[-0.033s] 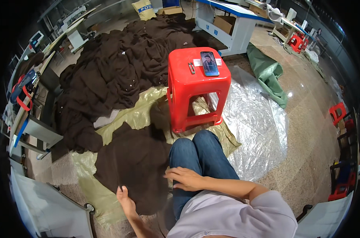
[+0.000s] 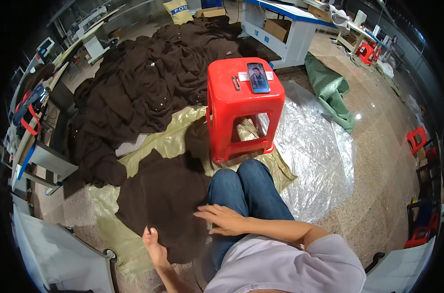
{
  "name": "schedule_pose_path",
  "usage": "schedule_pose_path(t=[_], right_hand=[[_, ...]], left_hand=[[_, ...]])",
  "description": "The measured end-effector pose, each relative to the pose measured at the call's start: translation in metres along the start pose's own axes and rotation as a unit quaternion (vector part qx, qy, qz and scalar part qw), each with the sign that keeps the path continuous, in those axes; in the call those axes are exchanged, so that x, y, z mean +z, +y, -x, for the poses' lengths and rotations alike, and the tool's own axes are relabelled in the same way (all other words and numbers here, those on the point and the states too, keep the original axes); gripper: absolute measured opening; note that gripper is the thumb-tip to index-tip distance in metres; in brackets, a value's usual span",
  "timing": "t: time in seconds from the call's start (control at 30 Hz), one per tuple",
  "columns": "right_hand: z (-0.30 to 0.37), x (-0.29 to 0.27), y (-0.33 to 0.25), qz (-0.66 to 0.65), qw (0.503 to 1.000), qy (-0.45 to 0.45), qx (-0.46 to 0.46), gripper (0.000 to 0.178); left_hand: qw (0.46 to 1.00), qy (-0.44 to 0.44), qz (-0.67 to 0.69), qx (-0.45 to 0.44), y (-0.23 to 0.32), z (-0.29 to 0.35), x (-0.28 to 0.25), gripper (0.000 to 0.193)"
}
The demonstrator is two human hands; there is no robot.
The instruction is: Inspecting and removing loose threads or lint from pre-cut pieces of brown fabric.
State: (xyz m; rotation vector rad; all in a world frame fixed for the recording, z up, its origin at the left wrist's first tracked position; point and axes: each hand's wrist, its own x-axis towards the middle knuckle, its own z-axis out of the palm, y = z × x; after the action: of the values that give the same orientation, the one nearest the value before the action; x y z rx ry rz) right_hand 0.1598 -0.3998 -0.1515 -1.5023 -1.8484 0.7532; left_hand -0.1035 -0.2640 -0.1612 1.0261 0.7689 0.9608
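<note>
Pile: brown fabric, heaped at far left, beyond the cloth.
Clear sheet: spread on the floor right of the stool, with a yellow sheet (image 2: 107,215) at left, under the cloth.
Cloth (image 2: 163,200): 1 brown piece, fairly flat, left of the knees (image 2: 227,188) and near side of the pile (image 2: 148,83); its long axis runs roughly far to near.
Stool (image 2: 244,105): red, upright, beyond the knees, between the pile and the clear sheet (image 2: 310,161).
Right hand (image 2: 224,219): fingers loosely spread and grasping nothing, pointing left across the cloth's long axis; the tips are above its right side, with most of the cloth lying left and far of them.
Left hand (image 2: 155,248): thumb against fingers, apparently pinching the cloth's near-left edge, though the grip is small in view; the cloth extends far and right from it. Of the 2 hands, this is nearer that edge.
Phone (image 2: 259,80): on the stool's top, at right.
Small tool (image 2: 236,84): beside the phone, at left.
</note>
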Motion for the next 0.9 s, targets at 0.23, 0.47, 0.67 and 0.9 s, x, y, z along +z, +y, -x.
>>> schedule_pose_path(t=[0.23, 0.47, 0.67, 0.9], right_hand=[[-0.024, -0.021, -0.033, -0.179, 0.981, 0.061, -0.046, 0.067], [0.033, -0.159, -0.125, -0.535, 0.836, 0.118, -0.022, 0.057], [0.060, -0.194, -0.119, -0.417, 0.845, 0.334, -0.002, 0.043], [0.103, -0.119, 0.125, -0.408, 0.698, 0.448, 0.381, 0.062]], left_hand=[[0.992, 0.055, 0.104, 0.038, 0.130, 0.025, 0.169, 0.040], [0.954, -0.129, 0.270, 0.023, 0.173, -0.003, 0.226, 0.040], [0.947, -0.317, -0.024, 0.049, 0.099, -0.020, 0.270, 0.059], [0.911, -0.324, -0.238, -0.087, -0.057, -0.035, 0.243, 0.044]])
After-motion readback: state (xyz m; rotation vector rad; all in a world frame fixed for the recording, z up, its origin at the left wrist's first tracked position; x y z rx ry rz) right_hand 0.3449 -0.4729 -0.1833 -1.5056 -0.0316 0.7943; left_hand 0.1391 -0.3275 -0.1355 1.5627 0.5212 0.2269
